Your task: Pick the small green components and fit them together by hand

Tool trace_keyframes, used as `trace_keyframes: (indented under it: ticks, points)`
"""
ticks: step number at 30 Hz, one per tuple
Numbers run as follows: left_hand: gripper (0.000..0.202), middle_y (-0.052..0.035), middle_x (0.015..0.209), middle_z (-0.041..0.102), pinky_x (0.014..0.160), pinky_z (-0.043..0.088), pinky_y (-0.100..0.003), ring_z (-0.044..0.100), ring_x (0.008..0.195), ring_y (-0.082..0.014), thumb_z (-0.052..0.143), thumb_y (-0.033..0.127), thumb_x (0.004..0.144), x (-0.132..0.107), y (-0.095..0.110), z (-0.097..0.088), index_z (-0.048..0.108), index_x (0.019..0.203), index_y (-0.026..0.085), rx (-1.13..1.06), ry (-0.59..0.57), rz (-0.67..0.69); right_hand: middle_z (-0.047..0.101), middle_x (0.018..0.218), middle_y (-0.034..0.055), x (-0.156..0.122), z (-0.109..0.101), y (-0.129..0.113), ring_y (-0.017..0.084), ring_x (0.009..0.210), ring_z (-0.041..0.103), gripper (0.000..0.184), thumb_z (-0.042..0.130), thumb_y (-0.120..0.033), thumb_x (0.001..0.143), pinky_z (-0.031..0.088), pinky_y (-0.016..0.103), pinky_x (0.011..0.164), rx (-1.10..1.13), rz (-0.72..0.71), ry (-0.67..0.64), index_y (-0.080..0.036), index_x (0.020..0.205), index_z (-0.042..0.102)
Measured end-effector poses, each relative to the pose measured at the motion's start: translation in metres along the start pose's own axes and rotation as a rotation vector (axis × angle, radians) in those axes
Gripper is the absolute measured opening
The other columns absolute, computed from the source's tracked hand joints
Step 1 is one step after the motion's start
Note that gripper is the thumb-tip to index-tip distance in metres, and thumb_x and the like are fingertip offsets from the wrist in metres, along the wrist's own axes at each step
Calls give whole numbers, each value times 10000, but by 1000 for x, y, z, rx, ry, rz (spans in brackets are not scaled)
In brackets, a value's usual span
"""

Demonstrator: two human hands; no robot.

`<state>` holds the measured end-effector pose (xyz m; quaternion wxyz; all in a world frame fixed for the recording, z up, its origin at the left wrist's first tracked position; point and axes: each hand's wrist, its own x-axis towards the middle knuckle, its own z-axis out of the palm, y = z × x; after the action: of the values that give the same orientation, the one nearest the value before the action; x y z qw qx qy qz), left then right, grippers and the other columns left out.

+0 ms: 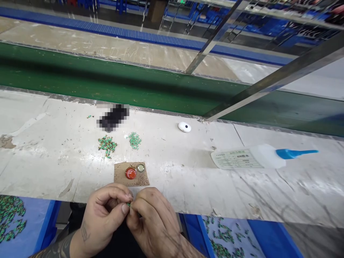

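My left hand [103, 215] and my right hand [157, 218] meet at the bench's front edge, thumbs and forefingers pinched together. Between their fingertips shows a tiny green piece [129, 204], mostly covered, so its kind is unclear. Just beyond the hands lies a cardboard square [120, 179] carrying a red-filled cap [130, 173], a smaller round cap [141, 167] and many dark specks. Farther back are a pile of green and brown-gold small parts [106, 144] and a pile of smaller green pieces [134, 140].
A white bottle with blue nozzle [247, 157] lies on its side at right. A white oval case [184, 127] and a blurred dark object [114, 117] sit behind. Blue trays of green parts [10, 218], [225, 234] flank me below the bench. Metal posts [258, 86] rise beyond.
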<state>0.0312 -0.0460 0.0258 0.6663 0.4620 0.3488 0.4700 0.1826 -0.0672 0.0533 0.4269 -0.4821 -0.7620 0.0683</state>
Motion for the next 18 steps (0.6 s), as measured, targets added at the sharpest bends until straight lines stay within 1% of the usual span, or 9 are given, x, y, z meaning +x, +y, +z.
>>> trace_keyframes:
  ticks: [3,5,7,11,14,18]
  points:
    - [104,-12,898,706,820,547,-185,670,873,-119,706,176,879,1,-1,-1,751,903,266,-28,-19,-14,564,731,38,-2,2,1,170,707,545,153,531,-11,904,467,306,632,30,-17,17,-161,882,552]
    - [109,-15,916,704,843,543,-199,666,895,-125,700,175,885,1,-2,-1,751,917,266,-56,-21,-28,563,737,49,-4,3,1,174,708,530,151,549,-1,896,457,315,626,47,-12,35,-151,883,557]
    - [103,-20,922,704,854,543,-216,665,905,-134,707,181,881,0,-4,0,753,923,263,-92,-20,-50,561,740,51,-6,2,2,174,702,515,151,569,2,886,447,321,616,45,-11,25,-148,883,557]
    - [51,-41,891,711,825,554,-234,674,874,-151,746,190,848,0,-7,1,770,873,227,-125,17,-89,558,742,40,-8,1,4,167,693,512,136,568,-18,894,457,322,618,16,-22,-21,-152,879,552]
    - [41,-48,889,726,819,559,-238,683,868,-154,761,199,835,0,-8,2,783,860,223,-135,45,-97,554,739,32,-8,3,6,166,690,522,126,547,-43,918,471,321,623,-14,-33,-4,-162,877,549]
    - [19,-43,881,742,809,567,-241,693,846,-150,787,216,813,-1,-12,4,784,830,222,-186,96,-121,571,741,37,-10,10,10,178,694,544,129,534,-42,917,488,325,614,34,-28,24,-167,889,549]
